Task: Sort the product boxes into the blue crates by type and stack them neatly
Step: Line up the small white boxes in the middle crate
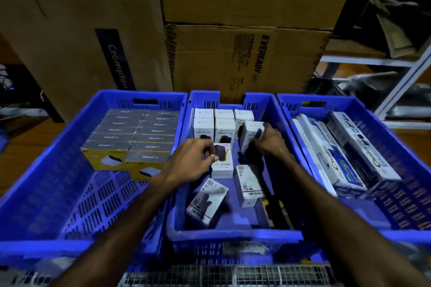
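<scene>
— Both hands were busy in the middle crate (275, 109), centre of frame?
— Yes: left hand (189, 161) pinched a flat white box (222, 166); right hand (268, 141) gripped an upright white box (249, 134), lining it beside the back rows.

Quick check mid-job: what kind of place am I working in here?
Likely a stockroom or warehouse: big cardboard cartons stacked behind, blue crates of boxed products, and metal shelving on the right.

Boxes (222, 165) in middle crate (233, 236)
</scene>
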